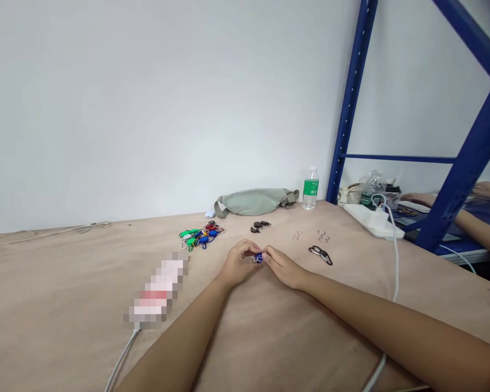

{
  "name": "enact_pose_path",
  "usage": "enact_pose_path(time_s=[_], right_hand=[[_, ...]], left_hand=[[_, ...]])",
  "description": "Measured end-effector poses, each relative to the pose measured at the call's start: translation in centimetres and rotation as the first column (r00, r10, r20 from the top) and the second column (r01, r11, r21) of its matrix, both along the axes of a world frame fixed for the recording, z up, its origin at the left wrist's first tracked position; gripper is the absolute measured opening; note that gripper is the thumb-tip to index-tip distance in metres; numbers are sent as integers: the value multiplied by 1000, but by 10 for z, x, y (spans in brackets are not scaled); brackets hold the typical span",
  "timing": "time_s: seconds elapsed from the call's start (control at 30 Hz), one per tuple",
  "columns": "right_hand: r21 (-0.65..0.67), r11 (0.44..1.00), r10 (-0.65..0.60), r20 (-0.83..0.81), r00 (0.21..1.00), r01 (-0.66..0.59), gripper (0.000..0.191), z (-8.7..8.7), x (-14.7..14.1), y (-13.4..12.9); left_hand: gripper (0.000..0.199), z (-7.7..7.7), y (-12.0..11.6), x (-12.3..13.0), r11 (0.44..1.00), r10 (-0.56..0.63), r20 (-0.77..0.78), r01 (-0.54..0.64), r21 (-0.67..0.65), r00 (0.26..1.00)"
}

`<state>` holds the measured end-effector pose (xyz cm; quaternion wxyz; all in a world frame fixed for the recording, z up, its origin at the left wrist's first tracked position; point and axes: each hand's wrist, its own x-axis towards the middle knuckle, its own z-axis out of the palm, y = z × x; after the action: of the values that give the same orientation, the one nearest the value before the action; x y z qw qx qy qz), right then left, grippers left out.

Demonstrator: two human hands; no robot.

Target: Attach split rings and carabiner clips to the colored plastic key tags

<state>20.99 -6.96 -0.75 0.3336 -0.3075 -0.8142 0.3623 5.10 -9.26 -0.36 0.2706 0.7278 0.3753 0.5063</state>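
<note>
My left hand [237,265] and my right hand [285,267] meet over the middle of the table [265,337]. Between their fingertips they grip a small blue clip-on reel [258,257] with a metal loop on its left side; the fingers cover part of it. Beyond my left hand lies a pile of similar green, blue and red reels [198,235]. Several black reels [258,226] form a smaller group farther back. To the right of my right hand are black carabiner-like clips [320,255] and small metal rings [323,236].
At the wall sit a grey-green waist bag [253,201] and a water bottle [310,189]. A blurred-out phone-like object [159,291] with a cable lies left. A white power strip [371,222] and blue rack post [349,109] stand right, with another person's arm [479,228] beyond.
</note>
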Motion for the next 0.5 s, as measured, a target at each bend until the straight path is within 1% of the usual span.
enact_pose_path(time_s=[0.07, 0.17, 0.3, 0.4, 0.5], right_hand=[[56, 998, 21, 43, 999, -23, 23, -2, 0, 1], [95, 994, 39, 66, 997, -46, 25, -4, 0, 5], [164, 986, 12, 74, 997, -24, 19, -3, 0, 7], [218, 975, -59, 121, 991, 32, 14, 0, -1, 4], [261, 963, -98, 139, 985, 59, 14, 2, -2, 2]], left_hand=[[16, 1, -1, -1, 1000, 12, -35, -11, 13, 999], [17, 2, -1, -1, 999, 33, -81, -30, 44, 996], [16, 6, -4, 0, 990, 111, -189, -93, 106, 976], [9, 13, -9, 3, 981, 172, -348, -130, 141, 922], [8, 19, -15, 7, 979, 195, -485, -139, 149, 853]])
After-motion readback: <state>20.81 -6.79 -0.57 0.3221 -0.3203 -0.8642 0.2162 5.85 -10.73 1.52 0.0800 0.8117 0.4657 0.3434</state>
